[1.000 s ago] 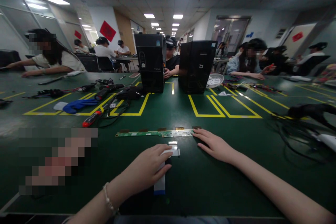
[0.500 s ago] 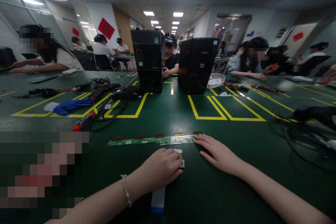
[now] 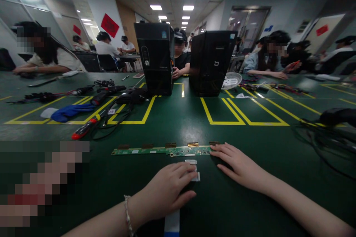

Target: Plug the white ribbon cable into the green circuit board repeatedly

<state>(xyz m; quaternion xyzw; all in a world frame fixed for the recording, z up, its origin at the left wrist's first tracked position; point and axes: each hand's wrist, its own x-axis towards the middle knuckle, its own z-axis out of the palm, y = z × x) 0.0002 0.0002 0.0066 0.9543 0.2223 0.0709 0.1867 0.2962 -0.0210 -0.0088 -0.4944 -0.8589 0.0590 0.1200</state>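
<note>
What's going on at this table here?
Someone is working barehanded at a green table. The left fingers lie over a white flat ribbon cable, while the right fingers are at the right end of a narrow green circuit board. The cable appears to lie just short of the board, not plugged in. Two black computer towers stand beyond.

Left hand (image 3: 172, 185) arches palm-down; right hand (image 3: 236, 163) stretches flatter, palm-down.

Two black computer towers (image 3: 156, 59)

Left hand (image 3: 168, 187) and white cable (image 3: 172, 222) apparently farther right
</note>
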